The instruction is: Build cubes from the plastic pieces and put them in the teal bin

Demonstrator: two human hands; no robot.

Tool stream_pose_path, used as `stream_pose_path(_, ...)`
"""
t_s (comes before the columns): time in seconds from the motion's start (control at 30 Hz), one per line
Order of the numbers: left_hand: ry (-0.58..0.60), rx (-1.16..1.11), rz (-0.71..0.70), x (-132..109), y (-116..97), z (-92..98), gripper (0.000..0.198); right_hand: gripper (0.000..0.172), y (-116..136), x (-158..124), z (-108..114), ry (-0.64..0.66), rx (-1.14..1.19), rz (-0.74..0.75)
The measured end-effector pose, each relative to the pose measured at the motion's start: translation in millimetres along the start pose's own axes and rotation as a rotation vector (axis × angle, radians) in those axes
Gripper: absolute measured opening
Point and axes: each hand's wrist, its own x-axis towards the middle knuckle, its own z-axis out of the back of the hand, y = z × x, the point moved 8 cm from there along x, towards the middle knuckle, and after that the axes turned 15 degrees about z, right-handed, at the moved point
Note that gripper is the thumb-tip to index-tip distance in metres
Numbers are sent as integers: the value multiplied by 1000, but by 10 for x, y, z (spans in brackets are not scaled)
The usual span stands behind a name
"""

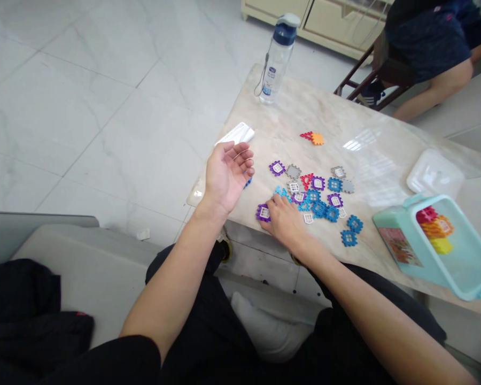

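Note:
My left hand (229, 176) is raised palm up over the table's near left corner, with fingers loosely curled and apart and a bare palm. A blue toothed piece (247, 183) peeks out behind its fingertips; whether it touches them I cannot tell. My right hand (285, 220) lies low at the table's near edge, thumb and forefinger closed about a purple interlocking tile (263, 212) with a white window insert. Beside its fingers are light-blue pieces (281, 192), blue window tiles (318, 207), a red triangle (307, 181) and grey tiles (293, 171).
A water bottle (278, 59) stands at the far left corner, and a white object (240, 132) lies behind my left hand. Red and orange pieces (316, 139) lie farther back. To the right are a teal tub (409, 256) holding pieces and a clear lid (435, 174). Someone sits (428, 53) beyond.

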Motion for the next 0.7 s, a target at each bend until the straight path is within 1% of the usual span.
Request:
stream_pose_path(0.13, -9, -30, 5, 7, -4, 32, 18, 33, -23, -4, -28, 9, -2, 11)
stream_pose_path(0.23, 5, -34, 11, 25, 18, 25, 19, 30, -116, 19, 3, -7, 4, 16)
stream_pose_path(0.37, -8, -2, 14, 56, 66, 23, 19, 31, -179, 62, 41, -1, 3, 39)
stream_pose_path(0.53, -26, 33, 30, 100, 119, 23, 15, 32, -117, 80, 64, 4, -31, 20)
stream_pose_path(0.7, -46, 43, 38, 140, 149, 31, 9, 33, -53, 73, 96, 0, -53, 33)
